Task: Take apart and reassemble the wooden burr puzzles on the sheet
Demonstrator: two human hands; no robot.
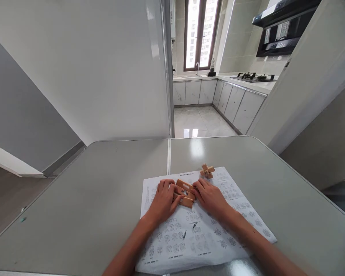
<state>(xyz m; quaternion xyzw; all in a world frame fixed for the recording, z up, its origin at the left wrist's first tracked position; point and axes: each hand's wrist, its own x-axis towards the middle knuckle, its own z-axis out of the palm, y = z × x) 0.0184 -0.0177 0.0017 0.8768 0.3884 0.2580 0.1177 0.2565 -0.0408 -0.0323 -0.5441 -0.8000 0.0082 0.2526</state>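
A set of notched wooden puzzle bars [184, 193] lies on a printed instruction sheet [201, 234] on the grey table [89, 207]. My left hand [162, 201] grips the bars from the left, fingers curled over their ends. From the right, my right hand [209, 197] holds the same bars, its fingers closed on them. A small assembled wooden cross puzzle [207, 171] stands apart on the sheet's far edge, just beyond my right hand.
The sheet carries rows of small diagrams and two black check marks [184, 234]. Beyond the table's far edge a white wall panel [103, 76] stands on the left, and a kitchen doorway opens with cabinets [235, 103] and a hob.
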